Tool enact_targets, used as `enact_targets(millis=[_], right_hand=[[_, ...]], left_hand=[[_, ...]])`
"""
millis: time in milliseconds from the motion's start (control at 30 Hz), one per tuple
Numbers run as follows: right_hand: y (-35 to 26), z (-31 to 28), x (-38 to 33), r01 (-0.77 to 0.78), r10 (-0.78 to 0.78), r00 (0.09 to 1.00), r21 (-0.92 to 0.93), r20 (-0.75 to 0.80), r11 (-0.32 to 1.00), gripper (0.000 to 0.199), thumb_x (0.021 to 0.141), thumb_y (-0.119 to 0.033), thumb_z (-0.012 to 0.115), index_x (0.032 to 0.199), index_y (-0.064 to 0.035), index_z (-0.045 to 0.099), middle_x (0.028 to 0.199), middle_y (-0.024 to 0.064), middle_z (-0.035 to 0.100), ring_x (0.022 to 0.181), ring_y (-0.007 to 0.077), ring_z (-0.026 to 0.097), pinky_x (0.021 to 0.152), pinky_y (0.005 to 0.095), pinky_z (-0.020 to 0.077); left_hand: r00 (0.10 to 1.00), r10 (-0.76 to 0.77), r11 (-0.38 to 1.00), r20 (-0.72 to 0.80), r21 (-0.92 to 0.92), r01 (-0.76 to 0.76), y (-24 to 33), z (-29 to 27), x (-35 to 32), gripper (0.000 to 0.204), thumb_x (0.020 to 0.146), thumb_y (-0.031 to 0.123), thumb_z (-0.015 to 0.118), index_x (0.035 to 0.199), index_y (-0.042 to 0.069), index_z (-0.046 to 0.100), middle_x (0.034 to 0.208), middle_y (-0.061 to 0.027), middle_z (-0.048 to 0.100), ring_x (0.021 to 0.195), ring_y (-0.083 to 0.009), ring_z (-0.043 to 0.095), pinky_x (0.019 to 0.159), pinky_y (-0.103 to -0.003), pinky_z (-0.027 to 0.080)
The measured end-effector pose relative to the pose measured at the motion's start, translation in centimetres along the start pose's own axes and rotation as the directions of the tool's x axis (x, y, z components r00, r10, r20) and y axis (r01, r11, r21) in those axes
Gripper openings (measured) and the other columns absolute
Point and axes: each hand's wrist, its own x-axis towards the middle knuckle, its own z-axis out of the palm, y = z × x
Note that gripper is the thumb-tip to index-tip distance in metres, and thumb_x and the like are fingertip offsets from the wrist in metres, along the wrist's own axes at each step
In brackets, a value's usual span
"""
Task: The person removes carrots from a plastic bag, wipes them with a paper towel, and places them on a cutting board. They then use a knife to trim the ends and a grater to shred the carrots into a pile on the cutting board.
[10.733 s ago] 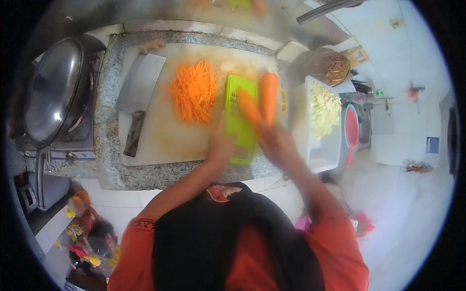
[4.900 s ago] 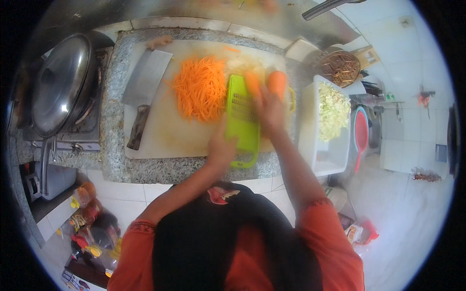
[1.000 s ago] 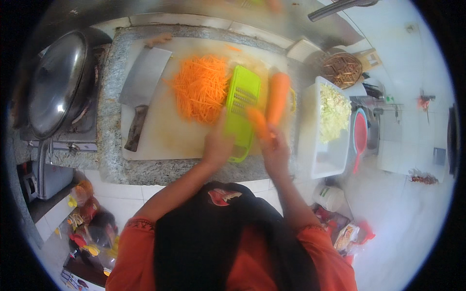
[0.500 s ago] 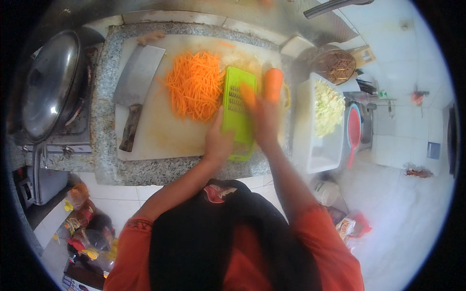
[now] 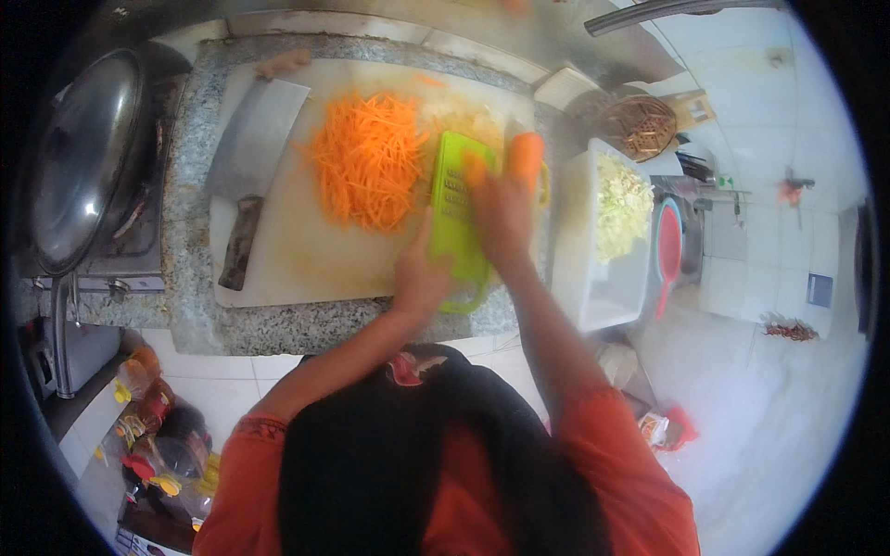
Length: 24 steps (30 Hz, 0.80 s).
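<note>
My left hand (image 5: 423, 276) is closed around the lower left side of a green grater (image 5: 459, 236), which stands on a white cutting board (image 5: 278, 278). Pressed to the grater's toothed face is a carrot piece (image 5: 475, 170), with my right hand (image 5: 503, 218) closed on it and partly hiding it. That hand is blurred. Just past its fingers lies a larger carrot (image 5: 526, 157); whether the hand touches it I cannot tell. A heap of shredded carrot (image 5: 366, 162) lies left of the grater.
A cleaver (image 5: 260, 139) rests on the board's left side, near a ginger root (image 5: 284, 63). Right of the board stands a white tub (image 5: 607, 301) with shredded pale-green vegetable (image 5: 619, 208). A lidded pan (image 5: 88, 162) sits on the stove at far left.
My right hand has shifted slightly along the grater with the carrot piece. The left hand keeps its hold. The whole view has moved a little.
</note>
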Motion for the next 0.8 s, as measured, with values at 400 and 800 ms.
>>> enact_targets(millis=[400, 800], right_hand=[[-1.6, 1.4, 6.1, -0.035, 0.049, 0.984, 0.087, -0.171, 0.996, 0.025, 0.085, -0.011, 0.057, 0.109, -0.0031, 0.064, 0.096, 0.0195, 0.062, 0.094, 0.0348, 0.057, 0.083, 0.0428, 0.0464], [-2.5, -3.6, -5.7, 0.088, -0.081, 0.993, 0.085, -0.087, 0.992, 0.027, 0.085, -0.014, 0.061, 0.111, -0.0092, 0.065, 0.093, 0.0144, 0.061, 0.084, 0.0327, 0.056, 0.076, 0.0435, 0.0458]], left_hand=[[1.000, 0.006, 0.997, -0.004, -0.080, -0.006, 0.7, 0.9, 1.7, 0.067, 0.086, -0.001, 0.052, 0.147, 0.010, 0.029, 0.106, -0.0097, 0.060, 0.085, -0.0148, 0.060, 0.057, -0.027, 0.052], [0.997, 0.075, 0.996, -0.009, 0.052, -0.074, -0.9, 0.8, 0.5, 0.069, 0.084, -0.001, 0.054, 0.147, 0.011, 0.029, 0.108, -0.0106, 0.062, 0.088, -0.0137, 0.060, 0.072, -0.027, 0.051]])
